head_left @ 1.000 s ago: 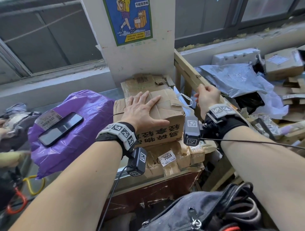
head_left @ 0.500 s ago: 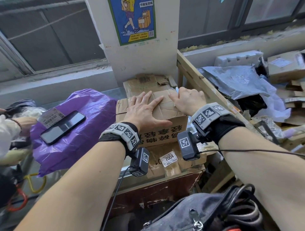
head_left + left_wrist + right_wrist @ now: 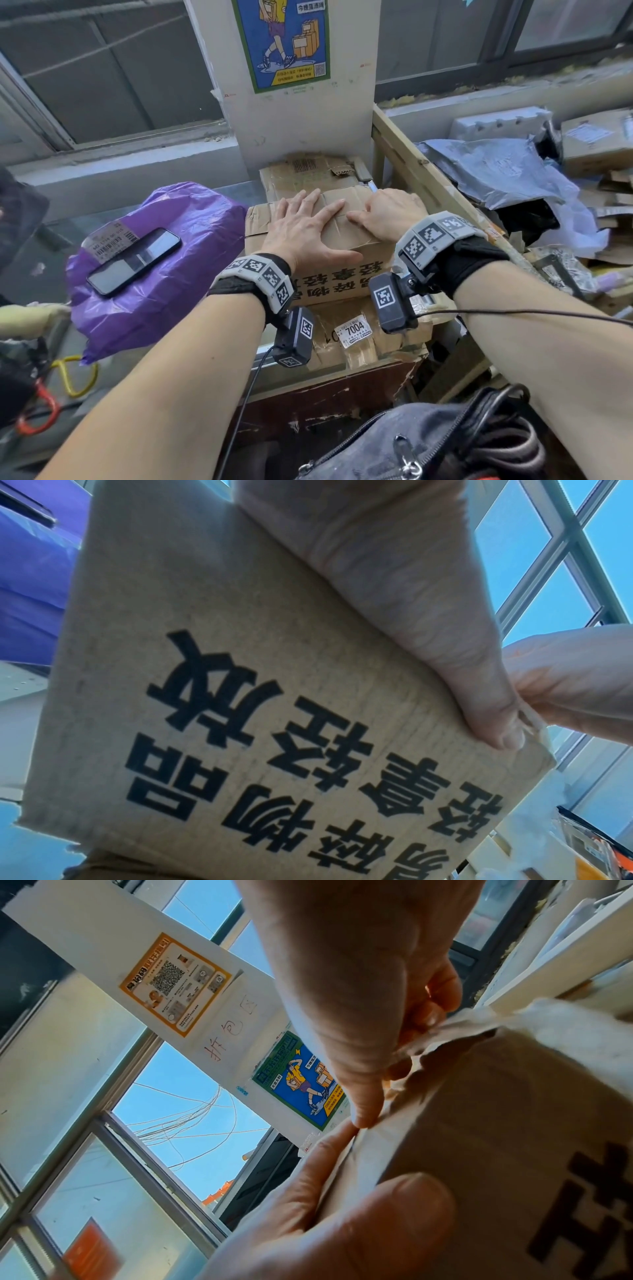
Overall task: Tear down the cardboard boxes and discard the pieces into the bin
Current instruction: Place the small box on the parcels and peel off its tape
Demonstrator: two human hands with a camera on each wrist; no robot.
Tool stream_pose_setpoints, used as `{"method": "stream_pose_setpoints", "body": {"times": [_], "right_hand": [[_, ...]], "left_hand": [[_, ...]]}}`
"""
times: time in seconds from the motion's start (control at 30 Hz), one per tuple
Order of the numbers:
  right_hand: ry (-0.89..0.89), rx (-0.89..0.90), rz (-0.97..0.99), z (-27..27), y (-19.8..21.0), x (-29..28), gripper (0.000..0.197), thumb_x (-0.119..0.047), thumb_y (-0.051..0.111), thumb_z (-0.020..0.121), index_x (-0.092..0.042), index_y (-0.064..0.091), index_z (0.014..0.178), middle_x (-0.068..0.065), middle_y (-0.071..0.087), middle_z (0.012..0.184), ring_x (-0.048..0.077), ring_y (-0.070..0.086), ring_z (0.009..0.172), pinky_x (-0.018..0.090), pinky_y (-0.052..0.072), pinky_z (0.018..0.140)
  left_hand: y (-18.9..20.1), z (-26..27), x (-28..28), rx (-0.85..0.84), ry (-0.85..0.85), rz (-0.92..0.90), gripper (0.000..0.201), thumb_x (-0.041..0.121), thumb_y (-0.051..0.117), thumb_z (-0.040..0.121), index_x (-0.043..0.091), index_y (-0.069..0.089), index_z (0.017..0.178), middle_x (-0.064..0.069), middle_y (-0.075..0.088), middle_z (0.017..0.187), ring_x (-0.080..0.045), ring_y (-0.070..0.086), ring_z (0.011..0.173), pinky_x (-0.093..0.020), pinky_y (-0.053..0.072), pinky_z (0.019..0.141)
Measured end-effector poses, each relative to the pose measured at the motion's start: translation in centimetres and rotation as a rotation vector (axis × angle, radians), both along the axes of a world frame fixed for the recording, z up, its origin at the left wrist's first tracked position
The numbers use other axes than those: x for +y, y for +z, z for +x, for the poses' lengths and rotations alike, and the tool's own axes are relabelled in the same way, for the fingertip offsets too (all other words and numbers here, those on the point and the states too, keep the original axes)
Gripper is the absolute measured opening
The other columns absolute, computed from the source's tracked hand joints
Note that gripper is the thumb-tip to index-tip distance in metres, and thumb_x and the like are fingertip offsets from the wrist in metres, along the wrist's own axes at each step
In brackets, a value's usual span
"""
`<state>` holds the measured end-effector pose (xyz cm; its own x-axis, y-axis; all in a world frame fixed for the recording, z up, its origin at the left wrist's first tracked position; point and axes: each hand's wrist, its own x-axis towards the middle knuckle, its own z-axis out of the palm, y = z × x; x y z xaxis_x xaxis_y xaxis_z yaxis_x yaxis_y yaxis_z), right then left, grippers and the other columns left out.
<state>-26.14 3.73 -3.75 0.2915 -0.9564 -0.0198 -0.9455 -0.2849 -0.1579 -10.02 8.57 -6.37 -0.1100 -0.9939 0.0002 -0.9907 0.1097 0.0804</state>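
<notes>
A brown cardboard box [image 3: 329, 284] with black lettering on its front stands on top of other crushed boxes, in front of a white pillar. My left hand [image 3: 305, 226] lies flat on its lid with fingers spread, and the thumb [image 3: 411, 601] runs along the top front edge. My right hand [image 3: 387, 214] is on the right part of the lid, thumb stretched towards the left hand. In the right wrist view its fingers [image 3: 421, 1001] curl onto a torn, ragged edge of the box [image 3: 496, 1110] and grip it.
A purple bag [image 3: 191, 219] with a phone [image 3: 133, 262] on it lies left of the box. A flattened box [image 3: 308, 171] sits behind; another with a 7004 label [image 3: 354, 330] below. A wooden rail [image 3: 411, 161] borders a heap of grey plastic [image 3: 496, 171] and cardboard at right. A black bag [image 3: 428, 445] is near me.
My right hand left the wooden rail, moved left onto the box lid and took hold of its torn edge. The left hand stayed flat on the lid.
</notes>
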Motion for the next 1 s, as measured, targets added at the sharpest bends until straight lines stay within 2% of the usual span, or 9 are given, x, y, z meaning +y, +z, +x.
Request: {"method": "stream_pose_setpoints", "body": {"times": [0.1, 0.2, 0.33, 0.43, 0.53, 0.6, 0.7, 0.83, 1.0], "right_hand": [[0.050, -0.149, 0.066, -0.2, 0.2, -0.3, 0.041, -0.043, 0.045, 0.096, -0.008, 0.065, 0.089, 0.011, 0.064, 0.097, 0.026, 0.058, 0.095, 0.035, 0.041, 0.083], [-0.003, -0.505, 0.302, -1.3, -0.3, -1.2, 0.041, -0.032, 0.048, 0.098, -0.008, 0.061, 0.068, 0.006, 0.060, 0.068, 0.019, 0.054, 0.065, 0.032, 0.042, 0.071], [-0.187, -1.086, 0.601, -3.0, -0.4, -1.0, 0.030, -0.025, 0.051, 0.098, -0.009, 0.057, 0.075, 0.008, 0.057, 0.068, 0.019, 0.053, 0.061, 0.027, 0.048, 0.061], [-0.265, -1.299, 0.706, -3.4, -0.6, -0.8, 0.021, -0.021, 0.050, 0.098, -0.008, 0.055, 0.082, 0.007, 0.052, 0.070, 0.014, 0.052, 0.051, 0.016, 0.046, 0.041], [-0.342, -1.422, 0.775, -3.7, -1.9, -1.8, 0.021, -0.027, 0.059, 0.093, -0.011, 0.056, 0.080, 0.004, 0.050, 0.071, 0.012, 0.053, 0.056, 0.022, 0.049, 0.054], [-0.377, -1.446, 0.774, -4.0, -2.5, -2.2, 0.031, -0.030, 0.062, 0.091, -0.014, 0.057, 0.065, 0.001, 0.051, 0.063, 0.013, 0.050, 0.060, 0.026, 0.045, 0.062], [-0.384, -1.570, 0.825, -4.3, -2.7, -2.0, 0.058, -0.028, 0.052, 0.097, -0.017, 0.045, 0.040, -0.002, 0.043, 0.048, 0.009, 0.046, 0.048, 0.019, 0.043, 0.051], [-0.450, -1.736, 0.929, -4.7, -3.0, -1.6, 0.062, -0.033, 0.047, 0.098, -0.016, 0.038, 0.039, -0.001, 0.041, 0.045, 0.011, 0.047, 0.045, 0.020, 0.043, 0.053], [-0.577, -1.961, 0.969, -5.1, -3.3, -1.0, 0.070, -0.035, 0.037, 0.101, -0.011, 0.040, 0.036, 0.000, 0.044, 0.040, 0.009, 0.036, 0.059, 0.021, 0.034, 0.066]], "left_hand": [[0.0, 0.0, 0.0, -0.002, -0.001, 0.003, 0.103, 0.093, 0.040, 0.060, 0.049, 0.010, 0.147, 0.002, 0.005, 0.160, -0.021, -0.001, 0.147, -0.045, -0.004, 0.118], [0.0, 0.1, 0.0, -0.004, -0.001, -0.005, 0.104, 0.094, 0.038, 0.059, 0.049, 0.010, 0.147, 0.003, 0.005, 0.160, -0.021, -0.001, 0.147, -0.046, -0.003, 0.119], [0.0, 0.1, 0.0, -0.010, -0.002, 0.004, 0.103, 0.094, 0.038, 0.059, 0.050, 0.009, 0.147, 0.003, 0.004, 0.160, -0.021, -0.002, 0.147, -0.046, -0.004, 0.119], [-0.1, 0.1, -0.1, -0.012, -0.002, 0.004, 0.103, 0.095, 0.037, 0.058, 0.050, 0.009, 0.147, 0.003, 0.004, 0.160, -0.021, -0.001, 0.147, -0.046, -0.003, 0.119], [-0.1, 0.1, -0.1, -0.010, 0.000, 0.002, 0.104, 0.095, 0.037, 0.057, 0.050, 0.009, 0.146, 0.002, 0.005, 0.160, -0.022, -0.001, 0.147, -0.046, -0.003, 0.118], [-0.1, 0.0, -0.1, -0.010, 0.003, 0.000, 0.104, 0.095, 0.037, 0.057, 0.050, 0.009, 0.146, 0.002, 0.005, 0.160, -0.022, -0.001, 0.147, -0.046, -0.003, 0.118], [-0.1, 0.0, -0.1, -0.008, 0.002, 0.002, 0.104, 0.095, 0.037, 0.057, 0.050, 0.009, 0.147, 0.002, 0.005, 0.160, -0.022, -0.001, 0.147, -0.046, -0.004, 0.118], [-0.2, 0.1, -0.1, -0.008, -0.003, -0.005, 0.104, 0.096, 0.036, 0.057, 0.051, 0.008, 0.146, 0.002, 0.005, 0.160, -0.022, -0.001, 0.147, -0.047, -0.003, 0.118], [-0.2, 0.2, -0.1, -0.001, -0.005, 0.000, 0.103, 0.096, 0.037, 0.058, 0.051, 0.008, 0.146, 0.002, 0.005, 0.160, -0.022, -0.001, 0.147, -0.046, -0.004, 0.118]]}}
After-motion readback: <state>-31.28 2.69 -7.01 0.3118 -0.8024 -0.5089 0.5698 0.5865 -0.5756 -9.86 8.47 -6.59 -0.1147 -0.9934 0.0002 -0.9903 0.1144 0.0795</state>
